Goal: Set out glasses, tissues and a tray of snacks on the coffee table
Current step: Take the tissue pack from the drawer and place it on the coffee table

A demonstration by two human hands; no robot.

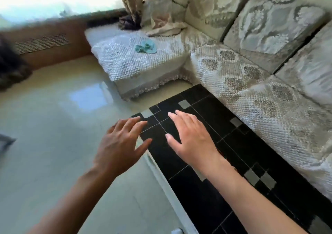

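Both my hands are stretched out in front of me with fingers spread and nothing in them. My left hand hovers over the pale floor at the edge of a black rug with grey squares. My right hand hovers over the rug itself. No glasses, tissues, snack tray or coffee table are in view. The picture is blurred from motion.
A corner sofa with white and grey patterned covers runs along the right and back. A small teal cloth lies on its chaise. A curtain hangs by the bright window. Glossy pale floor spreads to the left.
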